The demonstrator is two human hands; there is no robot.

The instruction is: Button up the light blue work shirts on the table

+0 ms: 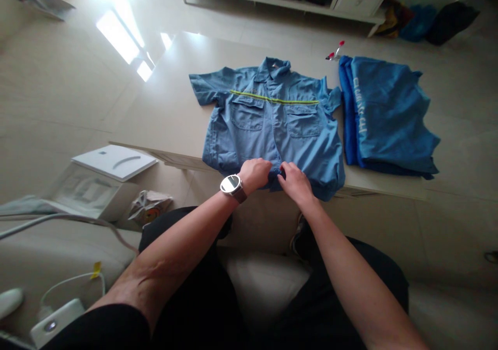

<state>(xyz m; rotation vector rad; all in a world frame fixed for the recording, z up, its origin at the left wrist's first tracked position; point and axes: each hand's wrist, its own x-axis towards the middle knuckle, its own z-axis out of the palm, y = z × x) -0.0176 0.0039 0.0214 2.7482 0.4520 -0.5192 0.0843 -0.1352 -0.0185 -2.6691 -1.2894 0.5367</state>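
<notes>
A blue short-sleeved work shirt (257, 132) lies face up on the low table (163, 116), its collar pointing away from me. A yellow-green stripe crosses its chest above two flap pockets. My left hand (254, 175), with a watch (231, 184) on the wrist, is closed on the front placket near the bottom hem. Just beside it, my right hand (294, 182) pinches the other side of the placket with thumb and curled fingers. The hem hangs over the table's near edge. Any button between the fingers is too small to make out.
A pile of folded blue clothes (397, 116) with white lettering lies right of the shirt. Behind it is a small red-tipped item (335, 52). An open white box (93, 184) and a crumpled packet (150, 206) are at left. A white cabinet (358, 0) stands beyond.
</notes>
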